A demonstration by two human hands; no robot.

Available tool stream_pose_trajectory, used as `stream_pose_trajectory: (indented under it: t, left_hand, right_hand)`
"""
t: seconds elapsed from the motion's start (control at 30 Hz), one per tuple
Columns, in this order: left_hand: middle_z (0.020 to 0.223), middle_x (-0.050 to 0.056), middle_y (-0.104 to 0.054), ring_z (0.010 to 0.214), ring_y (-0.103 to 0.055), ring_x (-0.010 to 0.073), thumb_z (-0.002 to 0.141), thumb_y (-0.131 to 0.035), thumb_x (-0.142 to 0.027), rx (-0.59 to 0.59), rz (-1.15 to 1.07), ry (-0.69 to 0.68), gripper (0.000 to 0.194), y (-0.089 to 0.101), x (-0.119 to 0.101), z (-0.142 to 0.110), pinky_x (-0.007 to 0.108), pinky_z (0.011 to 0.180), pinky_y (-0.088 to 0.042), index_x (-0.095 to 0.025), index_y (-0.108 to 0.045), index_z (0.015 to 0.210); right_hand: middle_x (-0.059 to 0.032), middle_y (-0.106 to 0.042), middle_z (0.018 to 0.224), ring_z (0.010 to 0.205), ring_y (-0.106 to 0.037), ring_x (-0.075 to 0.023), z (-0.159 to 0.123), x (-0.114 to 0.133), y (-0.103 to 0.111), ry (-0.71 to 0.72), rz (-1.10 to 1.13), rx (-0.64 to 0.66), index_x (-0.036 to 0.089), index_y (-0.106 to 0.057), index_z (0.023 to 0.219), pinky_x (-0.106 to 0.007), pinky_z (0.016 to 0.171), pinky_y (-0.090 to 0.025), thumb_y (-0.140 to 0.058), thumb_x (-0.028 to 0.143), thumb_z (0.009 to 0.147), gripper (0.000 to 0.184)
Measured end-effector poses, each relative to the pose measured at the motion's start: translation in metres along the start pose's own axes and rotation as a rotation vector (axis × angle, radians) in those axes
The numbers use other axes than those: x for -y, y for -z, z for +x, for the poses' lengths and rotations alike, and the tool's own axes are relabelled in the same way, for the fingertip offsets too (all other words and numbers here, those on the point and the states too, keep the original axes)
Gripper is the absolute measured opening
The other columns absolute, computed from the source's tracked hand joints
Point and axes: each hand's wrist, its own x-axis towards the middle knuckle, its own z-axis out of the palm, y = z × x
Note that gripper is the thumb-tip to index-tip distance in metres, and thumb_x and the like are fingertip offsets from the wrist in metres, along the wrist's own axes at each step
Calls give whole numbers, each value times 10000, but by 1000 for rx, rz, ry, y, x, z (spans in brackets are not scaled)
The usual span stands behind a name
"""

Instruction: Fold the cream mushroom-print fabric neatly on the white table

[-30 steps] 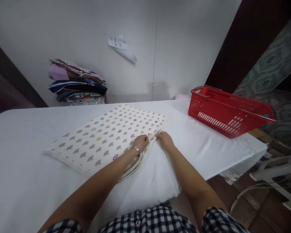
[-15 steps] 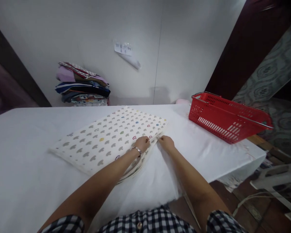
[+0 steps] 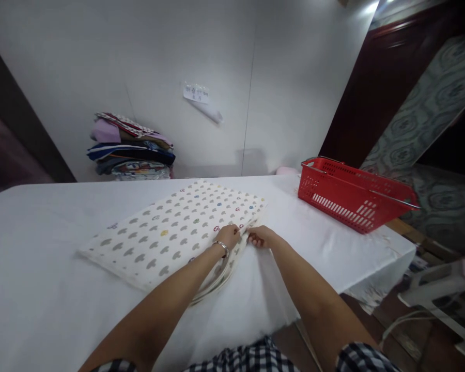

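Observation:
A folded cream cloth point(image 3: 170, 227) with rows of grey mushroom-like shapes and a few coloured ones lies flat on the white-covered table point(image 3: 39, 268). My left hand point(image 3: 228, 237), with a bracelet at the wrist, pinches the cloth's near right edge. Close beside it, my right hand point(image 3: 261, 236) has curled fingers closed on the same edge from the right. Along this side the layers are slightly lifted and bow out below my left wrist. Exactly which layers each hand grips is hidden by the fingers.
A red plastic basket point(image 3: 352, 201) with metal handles stands on the table's right side. At the back left, folded fabrics point(image 3: 134, 147) are piled against the wall. A paper label point(image 3: 196, 94) hangs on the wall. A white plastic stool point(image 3: 442, 294) is on the floor at right.
My head view has tilted up a little. My right hand has turned and drawn slightly closer to the left, its curled fingers now showing. The cloth stays in nearly the same place.

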Motion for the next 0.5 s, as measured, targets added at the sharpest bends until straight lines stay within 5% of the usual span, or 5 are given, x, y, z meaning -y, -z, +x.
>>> stream_pose_trajectory:
  t: [0.2,0.5]
  left_hand:
    - [820,37,-676,793,-588,159,749,-477,-200,-5,-7,-11,180,2,-3,0,244,693,-399,-186,-653,782]
    - [823,30,-680,791,-589,155,752,-471,-213,13,-9,-33,192,2,0,1,243,705,-405,-194,-655,805]
  right_hand:
    - [58,-414,457,327,-315,-17,0,-7,-2,7,170,70,152,-420,607,-98,293,-185,-437,303,878,311]
    - [77,-391,397,303,-289,-28,7,-17,-17,159,189,-164,180,-391,570,-148,285,-130,-583,208,743,259]
